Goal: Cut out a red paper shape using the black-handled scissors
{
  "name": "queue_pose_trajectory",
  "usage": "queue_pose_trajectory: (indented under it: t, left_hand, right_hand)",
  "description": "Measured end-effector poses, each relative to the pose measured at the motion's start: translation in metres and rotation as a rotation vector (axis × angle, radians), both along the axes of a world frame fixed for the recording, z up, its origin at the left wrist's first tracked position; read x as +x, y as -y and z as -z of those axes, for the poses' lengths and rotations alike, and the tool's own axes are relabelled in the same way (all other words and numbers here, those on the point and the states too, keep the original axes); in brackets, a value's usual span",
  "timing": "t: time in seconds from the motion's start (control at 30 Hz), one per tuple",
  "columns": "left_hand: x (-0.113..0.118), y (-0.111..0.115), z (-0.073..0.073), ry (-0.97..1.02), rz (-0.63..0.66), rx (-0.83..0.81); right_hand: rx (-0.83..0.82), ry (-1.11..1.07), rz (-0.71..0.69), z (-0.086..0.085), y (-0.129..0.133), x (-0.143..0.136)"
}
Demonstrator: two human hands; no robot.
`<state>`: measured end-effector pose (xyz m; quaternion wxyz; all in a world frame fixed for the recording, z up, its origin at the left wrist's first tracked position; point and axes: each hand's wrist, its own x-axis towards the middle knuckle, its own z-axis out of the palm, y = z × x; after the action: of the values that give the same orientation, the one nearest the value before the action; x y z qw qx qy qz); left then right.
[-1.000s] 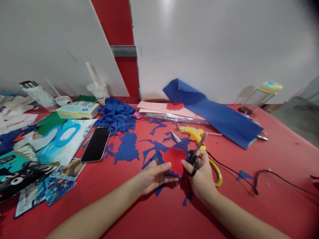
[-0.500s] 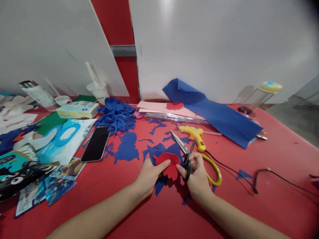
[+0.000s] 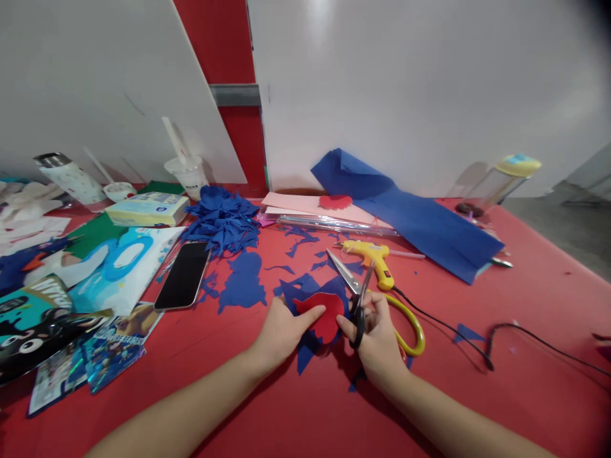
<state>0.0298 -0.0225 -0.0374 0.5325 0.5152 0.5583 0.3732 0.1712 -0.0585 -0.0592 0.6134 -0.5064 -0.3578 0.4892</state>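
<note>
1. Since a second ago, the red cutout (image 3: pixel 328 329) and the blue piece (image 3: pixel 334 287) under it have been shifted slightly left; more of the blades of the yellow scissors (image 3: pixel 414 324) is now exposed.
2. The cutout is held over the surface (image 3: pixel 229 394), between both hands. By the left hand (image 3: pixel 281 331) it is pinched with the blue piece, thumb on top; the other fingers are mostly hidden.
3. The black scissors (image 3: pixel 359 326) are gripped in the curled fingers of the right hand (image 3: pixel 379 340), blades parted, while the cutout's right edge is touched by its thumb.
4. On the red surface, a phone (image 3: pixel 184 275), a blue cutout (image 3: pixel 242 283) and a blue pile (image 3: pixel 222 219) are seen to the left; a glue gun (image 3: pixel 367 251) and a long blue sheet (image 3: pixel 405 216) lie beyond the hands.
5. The far edge is backed by white panels (image 3: pixel 420 83); the right edge slants away past a jar (image 3: pixel 501 178).
6. Rightward, the surface is crossed by a black cord (image 3: pixel 439 321); nearer, red surface is shown between the forearms.
</note>
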Motion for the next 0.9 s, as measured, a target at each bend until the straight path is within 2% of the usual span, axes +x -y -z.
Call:
queue_pose_trajectory:
  t: [0.1,0.17,0.27,0.4,0.53,0.67,0.8,0.9]
  left_hand:
    - [-0.003,-0.003,-0.009,-0.226,-0.018,0.01]
    - [-0.005,-0.005,-0.014,-0.309,0.024,0.03]
    - [-0.009,-0.008,-0.021,-0.321,0.141,0.09]
    - [-0.015,-0.014,-0.025,-0.368,0.179,0.126]
    - [-0.023,-0.022,-0.028,-0.407,0.09,0.136]
    - [-0.033,-0.03,-0.029,-0.428,-0.071,0.209]
    - [-0.038,-0.035,-0.032,-0.275,-0.027,0.289]
    - [-0.038,-0.036,-0.035,-0.162,-0.146,0.329]
  right_hand:
    - [-0.025,-0.013,-0.014,0.0,-0.001,0.0]
    - [-0.042,-0.027,-0.026,-0.001,-0.001,0.0]
    - [-0.044,-0.06,-0.053,-0.003,-0.001,0.0]
    - [-0.038,-0.091,-0.105,-0.005,-0.001,0.0]
    - [0.003,-0.146,-0.209,-0.001,0.001,0.0]
    - [0.018,-0.234,-0.419,0.004,0.004,-0.001]
    - [0.03,-0.293,-0.592,0.007,0.007,-0.002]
    - [0.016,-0.334,-0.694,0.01,0.01,-0.003]
